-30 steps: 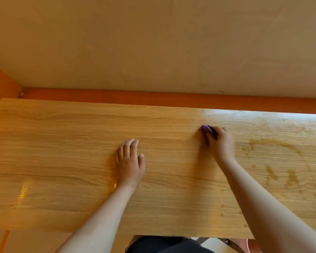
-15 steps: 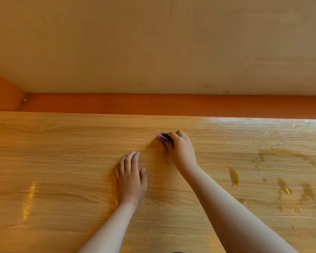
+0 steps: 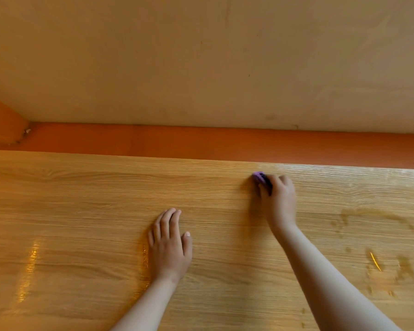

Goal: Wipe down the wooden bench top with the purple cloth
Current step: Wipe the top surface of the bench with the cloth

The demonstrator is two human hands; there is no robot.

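Observation:
The wooden bench top [image 3: 81, 211] fills the lower half of the view, pale oak grain with a glossy sheen. My right hand [image 3: 279, 200] grips the purple cloth [image 3: 258, 176], a small bunched wad that shows only past my fingertips, and holds it against the wood near the bench's far edge, right of centre. My left hand [image 3: 170, 244] rests flat on the bench, fingers straight and together, nearer to me and left of the right hand. Wet smears [image 3: 378, 218] mark the wood at the right.
Behind the bench runs an orange skirting band [image 3: 201, 143] below a beige wall [image 3: 201, 63]. The bench's far left corner sits near an orange side wall [image 3: 3, 120]. Bright glare streaks [image 3: 29, 268] lie on the wood at the left.
My right hand swept the cloth left toward the centre, then back right along the far edge. My left hand has stayed flat in place.

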